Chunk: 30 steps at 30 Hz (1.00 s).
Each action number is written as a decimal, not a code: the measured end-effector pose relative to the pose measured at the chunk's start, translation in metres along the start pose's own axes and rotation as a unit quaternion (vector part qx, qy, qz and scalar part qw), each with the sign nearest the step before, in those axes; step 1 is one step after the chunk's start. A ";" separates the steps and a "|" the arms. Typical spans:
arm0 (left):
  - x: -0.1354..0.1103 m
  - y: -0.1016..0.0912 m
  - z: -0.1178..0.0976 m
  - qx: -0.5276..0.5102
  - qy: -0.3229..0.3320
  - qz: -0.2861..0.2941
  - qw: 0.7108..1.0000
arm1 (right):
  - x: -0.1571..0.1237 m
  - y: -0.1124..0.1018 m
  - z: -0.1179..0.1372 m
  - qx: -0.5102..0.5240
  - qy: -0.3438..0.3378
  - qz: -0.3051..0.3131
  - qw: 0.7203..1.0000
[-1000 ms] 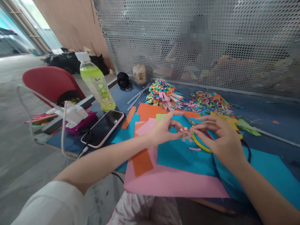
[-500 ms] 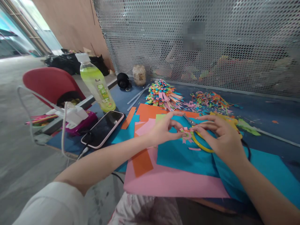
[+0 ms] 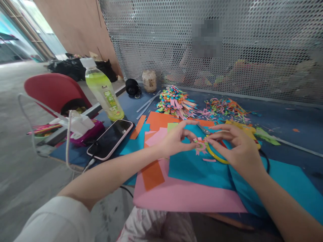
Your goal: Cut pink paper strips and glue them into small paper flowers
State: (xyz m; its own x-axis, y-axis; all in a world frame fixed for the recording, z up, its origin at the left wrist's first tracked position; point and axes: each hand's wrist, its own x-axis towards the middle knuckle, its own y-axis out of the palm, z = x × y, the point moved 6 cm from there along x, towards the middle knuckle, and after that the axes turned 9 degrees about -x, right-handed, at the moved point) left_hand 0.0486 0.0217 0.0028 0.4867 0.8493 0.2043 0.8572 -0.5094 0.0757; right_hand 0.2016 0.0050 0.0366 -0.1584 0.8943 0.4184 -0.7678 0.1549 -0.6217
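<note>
My left hand (image 3: 176, 139) and my right hand (image 3: 236, 148) meet over a small rolled paper flower (image 3: 201, 146) of pink and green strips. Both pinch it between thumb and fingertips, just above a teal paper sheet (image 3: 199, 166). Under my right hand lie scissors with a yellow handle loop (image 3: 216, 156). A large pink sheet (image 3: 186, 195) lies beneath the teal one, nearest to me. Further back stands a pile of finished multicoloured paper flowers (image 3: 175, 99).
A green drink bottle (image 3: 103, 89) and a phone (image 3: 111, 138) on a cable sit at left. Orange sheets (image 3: 161, 120), loose paper scraps (image 3: 224, 108), a small jar (image 3: 149, 80) and a perforated metal screen (image 3: 227, 47) lie behind. A red chair (image 3: 54, 89) stands left.
Both hands have stayed on the paper flower, with only small finger movements turning it. Nothing else has moved.
</note>
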 end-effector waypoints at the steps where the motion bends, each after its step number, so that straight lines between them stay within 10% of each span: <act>1: 0.000 0.000 0.000 0.002 -0.001 0.000 1.000 | 0.000 0.000 0.000 0.002 -0.002 0.000 1.000; 30: 0.000 0.000 0.001 0.008 -0.009 0.007 1.000 | 0.000 0.001 -0.002 0.009 0.008 0.008 1.000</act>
State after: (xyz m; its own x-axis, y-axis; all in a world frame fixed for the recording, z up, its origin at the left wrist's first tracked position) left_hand 0.0492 0.0216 0.0018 0.5020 0.8441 0.1886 0.8524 -0.5197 0.0572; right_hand 0.2023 0.0064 0.0349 -0.1608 0.9030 0.3984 -0.7769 0.1331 -0.6153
